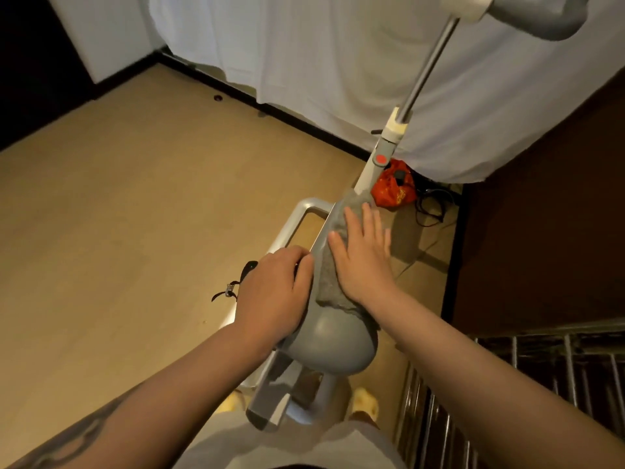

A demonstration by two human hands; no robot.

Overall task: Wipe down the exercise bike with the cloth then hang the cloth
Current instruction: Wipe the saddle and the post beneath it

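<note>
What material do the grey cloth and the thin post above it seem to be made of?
The cloth, under the right hand, looks like soft, fuzzy terry or microfibre: matte, with a napped, ragged edge. The post looks like bare metal, probably steel: smooth, with a bright streak along it.

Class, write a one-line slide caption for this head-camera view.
Right hand presses grey cloth flat on exercise bike frame; left hand steadies it.
</note>
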